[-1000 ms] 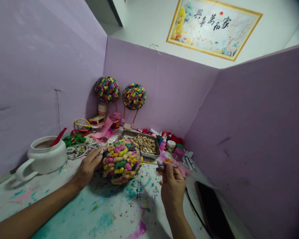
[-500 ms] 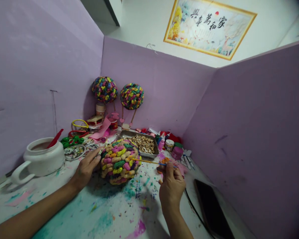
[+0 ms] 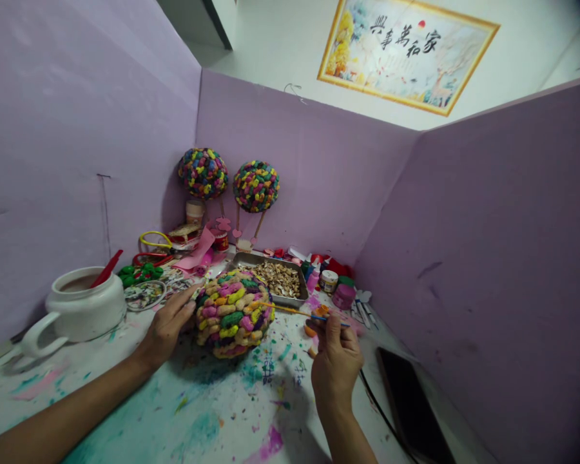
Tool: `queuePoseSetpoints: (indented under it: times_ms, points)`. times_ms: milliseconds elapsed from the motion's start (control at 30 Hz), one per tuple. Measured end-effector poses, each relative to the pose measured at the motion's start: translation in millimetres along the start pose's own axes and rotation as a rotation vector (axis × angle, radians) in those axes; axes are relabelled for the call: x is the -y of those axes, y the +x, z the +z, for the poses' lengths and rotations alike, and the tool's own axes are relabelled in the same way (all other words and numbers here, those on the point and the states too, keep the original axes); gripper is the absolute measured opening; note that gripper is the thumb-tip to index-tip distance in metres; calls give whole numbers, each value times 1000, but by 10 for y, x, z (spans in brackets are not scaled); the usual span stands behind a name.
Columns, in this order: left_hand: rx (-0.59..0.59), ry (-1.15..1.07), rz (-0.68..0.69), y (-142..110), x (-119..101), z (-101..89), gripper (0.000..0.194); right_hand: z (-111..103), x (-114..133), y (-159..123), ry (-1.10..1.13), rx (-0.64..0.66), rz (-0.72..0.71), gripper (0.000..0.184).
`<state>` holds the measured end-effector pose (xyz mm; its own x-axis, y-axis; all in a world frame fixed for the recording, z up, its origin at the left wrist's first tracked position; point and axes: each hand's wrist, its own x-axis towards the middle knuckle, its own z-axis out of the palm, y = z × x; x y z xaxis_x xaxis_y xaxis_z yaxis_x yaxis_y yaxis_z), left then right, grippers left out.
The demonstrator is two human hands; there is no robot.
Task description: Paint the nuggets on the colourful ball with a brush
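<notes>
A round ball covered in peanut shells sits on the table in front of me. Some shells are painted pink, yellow, green or purple, while others keep their bare tan colour. My left hand rests against its left side with outstretched fingers. Between the pinched thumb and fingers of my right hand is a thin paintbrush with an orange-yellow handle and a blue part near the grip. The brush tip touches, or is very near, the ball's right side. Small orange paint pots lie just behind my right hand, partly hidden.
Behind the ball stands a metal tray of shell pieces. A white mug with a red-handled tool is at left, a black phone at right. Two finished-looking coloured balls stand at the back beside purple partitions. Paint jars sit back right.
My right hand and the paintbrush have shifted slightly to the right, and the brush tip has moved a little up and right along the ball. My left hand stays put.
</notes>
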<state>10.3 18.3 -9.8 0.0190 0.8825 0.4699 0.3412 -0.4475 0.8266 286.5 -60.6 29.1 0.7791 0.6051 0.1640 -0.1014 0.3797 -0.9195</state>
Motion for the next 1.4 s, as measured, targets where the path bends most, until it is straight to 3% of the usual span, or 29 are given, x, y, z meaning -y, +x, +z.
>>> queuePoseSetpoints:
  times_ms: [167,367,800,1000,1167,1400]
  points:
    - [2,-4,-3,9,21,-2,55,-5,-2,5,29,14,-52,48]
    - [-17,2,5,7,-2,-1,54,27,-3,-39,42,71,0,51]
    - [-15,-7,-27,-2,-70,6,57,-7,16,-12,41,8,-39,51]
    - [-15,12,8,-13,-64,12,55,-4,23,-96,-9,69,-150,48]
    - [-20,43,33,-12,-55,4,55,-17,79,-145,-33,23,-193,47]
    - [-6,55,25,-11,-53,4,56,-36,133,-172,-65,59,-421,39]
